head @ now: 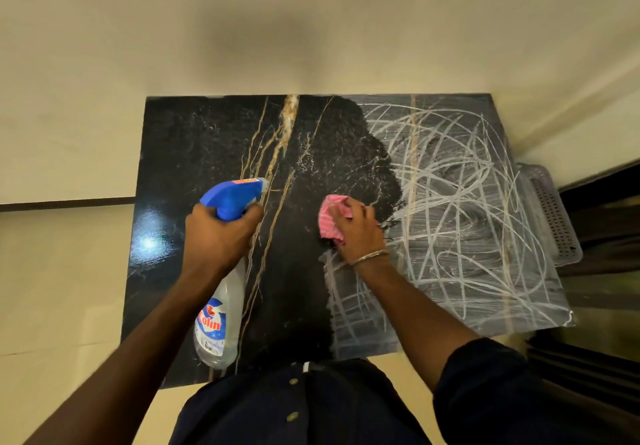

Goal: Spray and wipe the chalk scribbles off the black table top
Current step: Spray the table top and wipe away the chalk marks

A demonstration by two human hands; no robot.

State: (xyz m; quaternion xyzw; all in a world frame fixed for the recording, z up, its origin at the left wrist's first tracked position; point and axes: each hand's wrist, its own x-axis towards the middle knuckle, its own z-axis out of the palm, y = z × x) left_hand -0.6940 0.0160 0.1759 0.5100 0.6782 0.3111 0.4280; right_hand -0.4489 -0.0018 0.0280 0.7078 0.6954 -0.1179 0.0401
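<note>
Shirt (311, 410) nearest. Left hand (218, 233) grips spray bottle (221, 313), right hand (360, 233) clutches cloth (330, 216) mid-wipe (left half clean); next, probably scribbles (450, 184) rightward.

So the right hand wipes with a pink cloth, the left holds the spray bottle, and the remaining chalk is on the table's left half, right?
Not quite: the head view shows the remaining chalk scribbles on the right half of the table top; the left half is clean. The right hand does hold the pink cloth and the left hand the spray bottle.
</note>
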